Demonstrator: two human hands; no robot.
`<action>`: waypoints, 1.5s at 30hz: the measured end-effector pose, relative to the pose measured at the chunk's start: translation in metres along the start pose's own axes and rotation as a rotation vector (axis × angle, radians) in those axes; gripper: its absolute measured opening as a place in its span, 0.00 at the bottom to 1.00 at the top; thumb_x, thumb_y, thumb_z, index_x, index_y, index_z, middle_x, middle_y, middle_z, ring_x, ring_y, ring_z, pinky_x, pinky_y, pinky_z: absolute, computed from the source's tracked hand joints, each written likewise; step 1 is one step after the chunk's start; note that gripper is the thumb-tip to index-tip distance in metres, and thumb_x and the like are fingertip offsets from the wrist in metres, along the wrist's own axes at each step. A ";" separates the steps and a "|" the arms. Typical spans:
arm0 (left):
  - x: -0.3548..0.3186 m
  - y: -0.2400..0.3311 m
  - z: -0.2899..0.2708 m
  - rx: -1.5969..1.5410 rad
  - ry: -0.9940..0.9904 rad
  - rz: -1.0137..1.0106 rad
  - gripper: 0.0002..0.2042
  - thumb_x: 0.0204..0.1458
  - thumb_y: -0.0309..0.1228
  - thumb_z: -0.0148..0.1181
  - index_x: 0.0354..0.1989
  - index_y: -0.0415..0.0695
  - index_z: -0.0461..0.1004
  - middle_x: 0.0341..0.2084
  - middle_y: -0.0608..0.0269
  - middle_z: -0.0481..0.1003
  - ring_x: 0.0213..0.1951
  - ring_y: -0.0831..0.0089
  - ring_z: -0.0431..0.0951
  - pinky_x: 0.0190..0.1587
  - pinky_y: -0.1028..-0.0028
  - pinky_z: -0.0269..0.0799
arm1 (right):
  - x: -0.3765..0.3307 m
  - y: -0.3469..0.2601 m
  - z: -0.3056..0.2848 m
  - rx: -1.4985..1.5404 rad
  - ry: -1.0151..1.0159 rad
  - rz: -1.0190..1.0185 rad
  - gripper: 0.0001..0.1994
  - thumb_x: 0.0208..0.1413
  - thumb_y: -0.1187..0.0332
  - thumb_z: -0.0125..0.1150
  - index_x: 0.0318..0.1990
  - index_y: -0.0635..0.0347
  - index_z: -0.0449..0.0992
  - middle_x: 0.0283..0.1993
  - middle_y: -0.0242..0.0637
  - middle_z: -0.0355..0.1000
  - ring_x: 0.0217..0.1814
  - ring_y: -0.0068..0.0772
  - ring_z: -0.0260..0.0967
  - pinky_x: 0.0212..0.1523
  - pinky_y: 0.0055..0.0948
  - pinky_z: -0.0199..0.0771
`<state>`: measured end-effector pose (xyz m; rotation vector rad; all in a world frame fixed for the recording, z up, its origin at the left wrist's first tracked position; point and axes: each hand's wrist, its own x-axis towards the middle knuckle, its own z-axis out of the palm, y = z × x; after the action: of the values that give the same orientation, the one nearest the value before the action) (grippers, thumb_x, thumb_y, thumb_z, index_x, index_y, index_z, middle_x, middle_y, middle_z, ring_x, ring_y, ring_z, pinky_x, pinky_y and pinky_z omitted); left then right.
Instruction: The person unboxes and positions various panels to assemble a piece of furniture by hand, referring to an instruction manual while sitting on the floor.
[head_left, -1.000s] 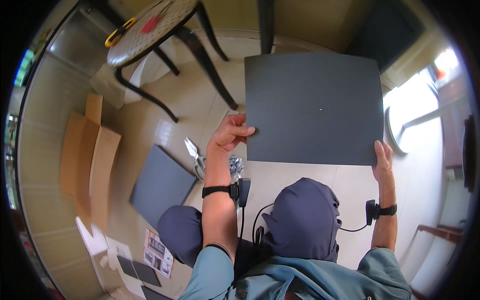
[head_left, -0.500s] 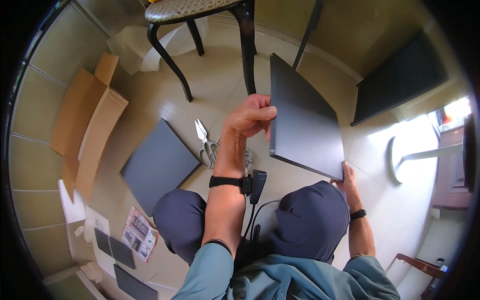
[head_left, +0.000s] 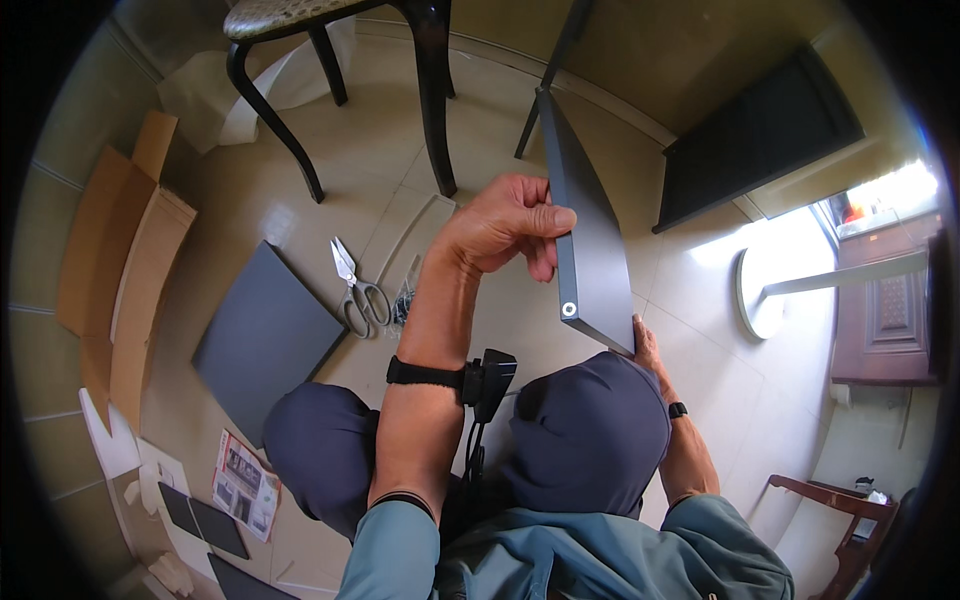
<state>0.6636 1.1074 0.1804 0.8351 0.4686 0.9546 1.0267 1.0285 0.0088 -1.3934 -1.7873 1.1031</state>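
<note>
A dark grey flat panel [head_left: 598,235] stands on edge above my right knee, held between both hands. My left hand [head_left: 515,222] pinches its near left edge, thumb on the outside face and fingers behind. At the panel's lower right corner, my right hand [head_left: 648,345] grips the edge; most of its fingers are hidden behind the panel. A round white-ringed fitting [head_left: 569,309] shows at the lower end of the panel's narrow edge. On the floor to the left lie a second grey panel [head_left: 268,335], grey-handled scissors [head_left: 358,295] and a clear bag of small hardware [head_left: 403,305].
An opened cardboard box [head_left: 125,260] rests by the left wall. A black-legged chair [head_left: 432,100] stands ahead. A dark panel [head_left: 755,140] leans at the far right, near a white round-based stand [head_left: 760,293]. A printed sheet [head_left: 245,487] and small dark panels [head_left: 203,520] lie lower left.
The panel has turned so its narrow edge faces me more, bringing the round fitting into view. My left hand has turned with it. The whole view has shifted, so floor things appear farther left.
</note>
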 end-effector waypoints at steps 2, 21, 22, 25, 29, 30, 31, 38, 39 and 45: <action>0.002 0.000 0.002 -0.002 -0.004 -0.002 0.12 0.51 0.32 0.66 0.30 0.34 0.74 0.17 0.53 0.78 0.15 0.68 0.78 0.17 0.76 0.76 | 0.001 -0.002 -0.001 0.073 -0.007 0.042 0.27 0.64 0.46 0.49 0.41 0.68 0.71 0.26 0.41 0.71 0.23 0.35 0.71 0.27 0.35 0.75; 0.011 -0.013 -0.039 -0.006 0.441 -0.015 0.07 0.42 0.25 0.62 0.31 0.39 0.74 0.25 0.62 0.77 0.27 0.72 0.79 0.27 0.77 0.74 | 0.034 -0.013 -0.089 0.907 0.153 0.471 0.18 0.61 0.56 0.55 0.42 0.66 0.73 0.34 0.37 0.74 0.32 0.30 0.72 0.32 0.32 0.74; 0.015 -0.015 -0.038 -0.015 0.529 -0.013 0.07 0.42 0.23 0.61 0.32 0.38 0.75 0.25 0.62 0.77 0.26 0.72 0.78 0.29 0.76 0.75 | 0.035 -0.017 -0.117 0.966 0.156 0.421 0.17 0.61 0.57 0.56 0.42 0.65 0.74 0.35 0.37 0.74 0.34 0.30 0.73 0.33 0.32 0.74; 0.027 -0.036 -0.043 -0.011 0.451 -0.152 0.14 0.44 0.21 0.58 0.42 0.32 0.74 0.33 0.57 0.78 0.35 0.67 0.80 0.40 0.72 0.76 | 0.038 -0.059 -0.171 1.089 0.238 0.393 0.13 0.57 0.61 0.60 0.39 0.64 0.75 0.35 0.36 0.74 0.35 0.29 0.74 0.38 0.30 0.76; 0.022 -0.063 -0.054 0.034 0.360 -0.247 0.21 0.48 0.21 0.56 0.53 0.27 0.69 0.45 0.49 0.77 0.46 0.60 0.78 0.54 0.67 0.72 | 0.053 -0.110 -0.203 1.077 0.071 0.319 0.13 0.57 0.59 0.62 0.37 0.62 0.76 0.32 0.32 0.74 0.32 0.23 0.73 0.37 0.25 0.76; 0.024 -0.073 -0.056 0.031 0.384 -0.261 0.21 0.49 0.21 0.56 0.54 0.27 0.68 0.46 0.48 0.76 0.48 0.59 0.77 0.55 0.65 0.70 | 0.055 -0.115 -0.211 1.084 0.093 0.308 0.13 0.57 0.59 0.62 0.37 0.62 0.76 0.32 0.32 0.74 0.32 0.23 0.73 0.37 0.25 0.76; 0.026 -0.076 -0.058 0.035 0.420 -0.271 0.22 0.51 0.21 0.55 0.56 0.27 0.66 0.47 0.48 0.75 0.49 0.58 0.77 0.57 0.63 0.69 | 0.060 -0.122 -0.213 1.116 0.015 0.275 0.14 0.57 0.58 0.63 0.37 0.61 0.76 0.33 0.32 0.75 0.32 0.22 0.73 0.36 0.25 0.76; 0.037 -0.123 -0.075 -0.203 0.292 -0.336 0.21 0.53 0.22 0.50 0.57 0.28 0.65 0.48 0.49 0.75 0.48 0.56 0.76 0.56 0.61 0.70 | 0.083 -0.188 -0.197 1.242 -0.148 0.206 0.14 0.59 0.57 0.62 0.37 0.59 0.76 0.31 0.33 0.77 0.26 0.23 0.74 0.27 0.25 0.77; 0.035 -0.125 -0.076 -0.188 0.308 -0.332 0.21 0.53 0.22 0.50 0.57 0.28 0.65 0.48 0.49 0.75 0.48 0.56 0.76 0.56 0.61 0.70 | 0.084 -0.199 -0.191 1.264 -0.149 0.194 0.14 0.59 0.57 0.62 0.37 0.61 0.76 0.29 0.34 0.76 0.24 0.25 0.75 0.24 0.24 0.76; 0.041 -0.119 -0.049 -0.223 0.148 -0.127 0.21 0.55 0.25 0.51 0.57 0.31 0.66 0.49 0.50 0.75 0.49 0.58 0.77 0.54 0.61 0.73 | 0.088 -0.231 -0.199 1.107 -0.181 0.134 0.16 0.59 0.57 0.62 0.39 0.65 0.75 0.30 0.35 0.76 0.24 0.24 0.74 0.22 0.23 0.76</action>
<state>0.7140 1.1258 0.0560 0.5290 0.5257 0.9349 1.0677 1.1383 0.3035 -0.7207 -0.8517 1.9060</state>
